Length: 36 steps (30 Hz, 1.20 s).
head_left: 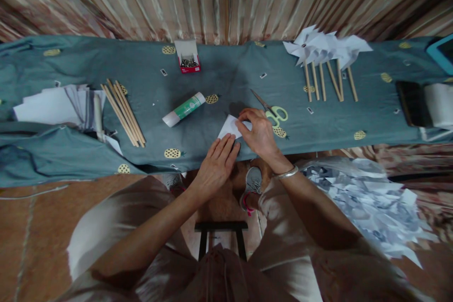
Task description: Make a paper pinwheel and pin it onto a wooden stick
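A small white folded paper (pixel 229 127) lies near the front edge of the teal cloth-covered table (pixel 226 80). My left hand (pixel 216 164) lies flat with its fingers stretched out, the fingertips touching the paper's near edge. My right hand (pixel 259 133) rests on the paper's right side, fingers curled and pressing down on it. Green-handled scissors (pixel 272 111) lie just beyond my right hand. A white and green glue stick (pixel 184 109) lies to the left of the paper.
Wooden sticks (pixel 123 113) and white paper sheets (pixel 56 106) lie at left. A red pin box (pixel 189 59) stands at the back. Finished paper pinwheels (pixel 327 59) lie at right. A dark phone (pixel 410 103) is at the far right. Paper scraps (pixel 368 198) cover the floor.
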Available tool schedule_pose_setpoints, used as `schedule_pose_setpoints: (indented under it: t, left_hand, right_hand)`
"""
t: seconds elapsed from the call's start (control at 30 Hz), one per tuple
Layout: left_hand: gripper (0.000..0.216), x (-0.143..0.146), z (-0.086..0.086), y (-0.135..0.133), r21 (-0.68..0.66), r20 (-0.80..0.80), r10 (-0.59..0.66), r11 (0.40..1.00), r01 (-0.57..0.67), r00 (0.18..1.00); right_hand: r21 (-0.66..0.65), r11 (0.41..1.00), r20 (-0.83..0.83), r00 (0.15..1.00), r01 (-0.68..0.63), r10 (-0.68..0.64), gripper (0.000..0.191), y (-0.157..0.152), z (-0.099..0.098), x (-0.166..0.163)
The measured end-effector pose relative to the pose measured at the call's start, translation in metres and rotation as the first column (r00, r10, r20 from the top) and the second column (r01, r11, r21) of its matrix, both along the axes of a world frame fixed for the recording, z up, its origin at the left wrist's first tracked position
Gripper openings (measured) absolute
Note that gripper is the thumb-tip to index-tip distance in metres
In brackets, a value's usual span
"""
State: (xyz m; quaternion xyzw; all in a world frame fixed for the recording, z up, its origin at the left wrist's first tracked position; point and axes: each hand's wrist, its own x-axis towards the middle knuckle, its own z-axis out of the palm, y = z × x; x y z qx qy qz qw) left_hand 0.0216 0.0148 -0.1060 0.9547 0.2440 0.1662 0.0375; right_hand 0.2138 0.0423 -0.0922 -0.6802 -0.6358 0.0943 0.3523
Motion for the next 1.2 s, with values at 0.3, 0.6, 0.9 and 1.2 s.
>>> schedule_pose_setpoints:
  t: [0.3,0.6,0.9,1.2]
  left_hand:
    - [0.048,0.001,0.003,0.0,-0.029,-0.04,0.012,0.999,-0.013,0.999]
    - [0.049,-0.001,0.002,0.001,0.015,-0.048,-0.006,1.0,0.007,0.999]
    - [0.055,-0.027,0.007,-0.004,0.02,-0.125,0.051,0.999,-0.049,0.991]
    - [0.05,-0.042,0.017,-0.007,0.035,-0.147,0.059,0.998,-0.055,0.987]
  right_hand:
    - [-0.006,1.0,0.07,0.998,0.003,-0.002,0.025,-0.004,-0.002,0.0]
    - [-0.034,0.999,0.159,0.987,0.028,-0.022,0.045,-0.021,-0.006,0.004]
    - [-0.032,0.994,0.201,0.975,0.103,-0.094,0.042,-0.041,-0.008,0.019]
    - [-0.002,0.996,0.195,0.977,0.087,-0.085,0.043,-0.041,-0.01,0.024]
